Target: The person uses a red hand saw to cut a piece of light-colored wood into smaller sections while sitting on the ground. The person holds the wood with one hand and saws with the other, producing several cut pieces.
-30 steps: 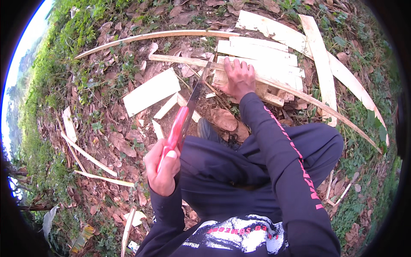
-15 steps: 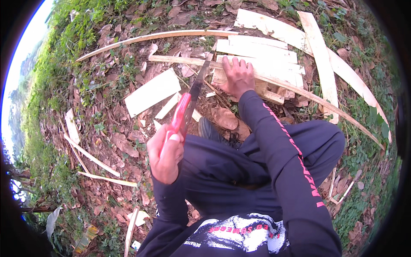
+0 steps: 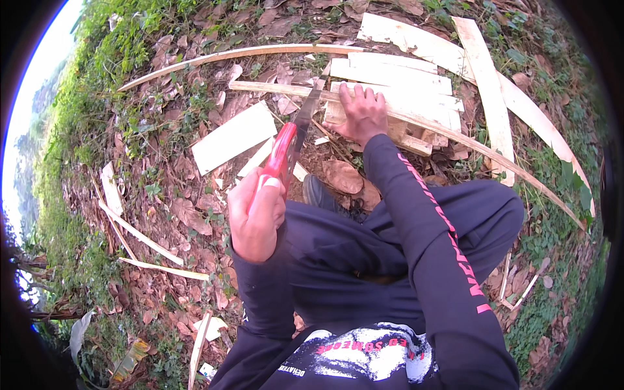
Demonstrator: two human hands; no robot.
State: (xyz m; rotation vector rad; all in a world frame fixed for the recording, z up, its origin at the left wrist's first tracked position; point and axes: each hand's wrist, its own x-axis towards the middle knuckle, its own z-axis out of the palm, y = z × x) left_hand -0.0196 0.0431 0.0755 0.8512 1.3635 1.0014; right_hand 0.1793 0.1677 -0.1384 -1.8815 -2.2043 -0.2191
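Note:
My left hand is closed around the red handle of a hand saw. Its dark blade points away from me and crosses a long thin wooden strip near the strip's left part. Just right of the blade, my right hand grips that strip and presses it onto a low stack of pale boards. Its fingers reach over the far side, with the thumb on the near side. The strip's left end juts out past the stack, and its right end runs far off to the right.
A short wide board lies left of the blade. Long planks rest behind and right of the stack, and another strip lies at the back. Thin offcuts are scattered on the leafy ground at left. My folded legs are close below.
My left hand has pushed the saw slightly forward, away from me, so the handle is nearer the strip. My right hand stays in place on the strip.

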